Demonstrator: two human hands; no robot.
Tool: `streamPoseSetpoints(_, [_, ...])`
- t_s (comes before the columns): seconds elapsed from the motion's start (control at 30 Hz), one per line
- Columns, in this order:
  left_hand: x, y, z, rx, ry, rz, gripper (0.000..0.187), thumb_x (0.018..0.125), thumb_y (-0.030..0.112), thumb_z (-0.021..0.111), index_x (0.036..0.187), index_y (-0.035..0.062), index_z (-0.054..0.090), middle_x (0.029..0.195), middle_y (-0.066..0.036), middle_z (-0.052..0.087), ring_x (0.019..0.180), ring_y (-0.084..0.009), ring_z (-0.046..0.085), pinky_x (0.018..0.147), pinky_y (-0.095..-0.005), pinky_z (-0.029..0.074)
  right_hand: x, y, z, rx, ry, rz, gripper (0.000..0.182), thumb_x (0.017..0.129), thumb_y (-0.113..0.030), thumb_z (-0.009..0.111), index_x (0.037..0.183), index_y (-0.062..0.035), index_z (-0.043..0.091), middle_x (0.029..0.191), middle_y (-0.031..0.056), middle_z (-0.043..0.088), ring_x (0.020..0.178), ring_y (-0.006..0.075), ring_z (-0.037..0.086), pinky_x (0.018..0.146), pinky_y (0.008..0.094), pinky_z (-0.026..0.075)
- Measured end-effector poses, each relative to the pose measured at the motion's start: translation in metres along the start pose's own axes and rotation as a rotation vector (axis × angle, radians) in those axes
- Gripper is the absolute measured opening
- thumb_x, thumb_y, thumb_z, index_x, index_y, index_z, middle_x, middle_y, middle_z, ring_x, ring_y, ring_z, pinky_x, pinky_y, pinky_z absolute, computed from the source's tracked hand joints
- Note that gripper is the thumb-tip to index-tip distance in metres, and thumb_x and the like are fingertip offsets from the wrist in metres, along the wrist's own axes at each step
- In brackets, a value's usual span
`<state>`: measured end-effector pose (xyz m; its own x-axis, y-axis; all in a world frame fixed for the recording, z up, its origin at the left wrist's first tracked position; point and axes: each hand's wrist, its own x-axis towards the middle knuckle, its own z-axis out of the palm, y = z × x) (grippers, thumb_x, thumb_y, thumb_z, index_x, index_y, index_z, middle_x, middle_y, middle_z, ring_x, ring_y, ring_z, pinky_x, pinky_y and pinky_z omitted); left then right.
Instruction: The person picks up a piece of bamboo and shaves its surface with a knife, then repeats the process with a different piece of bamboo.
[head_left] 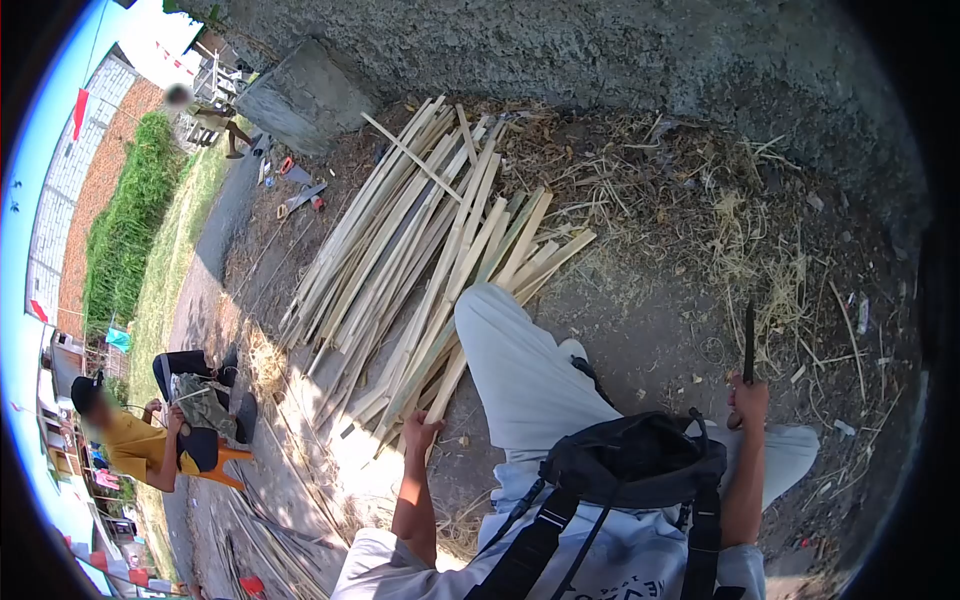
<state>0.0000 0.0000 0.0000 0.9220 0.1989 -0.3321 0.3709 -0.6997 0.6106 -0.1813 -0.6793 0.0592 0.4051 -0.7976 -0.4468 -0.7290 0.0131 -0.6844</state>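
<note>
My left hand [423, 434] is closed around the near end of a pale bamboo strip [450, 385] at the lower edge of a big pile of strips [400, 230]. In my right hand [747, 402] is a knife [749, 340], its dark blade pointing away from me, above my right knee. A black bag [635, 460] lies across my lap between my two arms. My legs in light trousers [530, 360] are bent, the left knee beside the pile.
A rough wall [600, 60] runs along the far side. Saws [300, 200] lie beyond the pile. To the left a person in a yellow shirt [135, 445] sits on an orange chair [225, 465]; another person [215, 118] is farther off. Shavings [740, 240] litter the ground.
</note>
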Motion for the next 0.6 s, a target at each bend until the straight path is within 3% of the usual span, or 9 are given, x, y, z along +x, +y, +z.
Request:
streamPoseSetpoints(0.17, [0.003, -0.004, -0.004, 0.017, 0.057, 0.029, 0.033, 0.059, 0.017, 0.087, 0.080, 0.0031, 0.066, 0.069, -0.004, 0.066, 0.061, -0.0147, 0.059, 0.060, -0.0309, 0.045, -0.002, 0.002, 0.006, 0.009, 0.008, -0.022, 0.034, 0.087, -0.028, 0.066, 0.068, 0.0004, 0.062, 0.053, 0.0063, 0.058, 0.045, 0.0160, 0.061, 0.043, 0.0313, 0.046])
streamPoseSetpoints(0.37, [-0.001, 0.004, -0.003, 0.036, -0.032, -0.021, 0.031, 0.059, 0.015, 0.085, 0.080, 0.0029, 0.066, 0.069, -0.004, 0.065, 0.063, -0.0153, 0.060, 0.060, -0.0317, 0.046, -0.002, -0.001, 0.001, -0.030, 0.017, -0.053, 0.036, 0.086, -0.029, 0.067, 0.066, 0.0008, 0.063, 0.052, 0.0075, 0.059, 0.045, 0.0172, 0.061, 0.044, 0.0318, 0.047])
streamPoseSetpoints(0.6, [-0.002, 0.000, 0.005, -0.016, 0.005, 0.015, 0.041, 0.054, 0.002, 0.084, 0.089, 0.0036, 0.063, 0.078, -0.006, 0.066, 0.069, -0.0175, 0.063, 0.065, -0.0323, 0.050, -0.003, -0.002, -0.001, -0.047, 0.024, -0.049, 0.038, 0.086, -0.029, 0.067, 0.061, -0.0007, 0.061, 0.050, 0.0077, 0.058, 0.044, 0.0176, 0.061, 0.044, 0.0321, 0.048])
